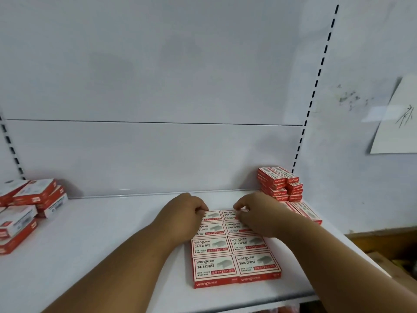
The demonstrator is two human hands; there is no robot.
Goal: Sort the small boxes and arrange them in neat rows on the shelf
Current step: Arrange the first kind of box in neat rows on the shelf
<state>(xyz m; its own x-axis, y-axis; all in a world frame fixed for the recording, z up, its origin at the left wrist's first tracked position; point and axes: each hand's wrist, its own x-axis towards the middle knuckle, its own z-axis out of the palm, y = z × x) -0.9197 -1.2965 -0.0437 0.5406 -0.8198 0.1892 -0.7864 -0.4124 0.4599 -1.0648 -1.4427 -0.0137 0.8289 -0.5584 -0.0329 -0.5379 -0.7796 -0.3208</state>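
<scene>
Red-white staple boxes (234, 251) were laid flat in two neat cols. on the white shelf (101, 233), w/ the far pair pinched at the back by left hand (184, 212) & right hand (257, 211), fingers curled.

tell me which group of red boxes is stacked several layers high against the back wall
The stack at the right rear corner: its boxes are piled in layers. The block under the hands lies flat, and the left pile is jumbled.
</scene>
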